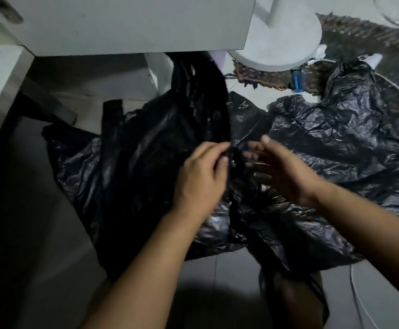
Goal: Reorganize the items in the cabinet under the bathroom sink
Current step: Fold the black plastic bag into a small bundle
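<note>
While left hand (201,176) fingers pinch black bag (160,148), right hand (281,169) spread just beside.

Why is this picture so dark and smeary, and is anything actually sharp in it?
Head view: the light is dim, so the lower left sinks into shadow. The left hand pinching the black plastic bag and the open right hand are softened by motion blur at the fingers. Pale sheen glints on the crumpled bags at right. The white round base bulges slightly from the wide lens.
</note>
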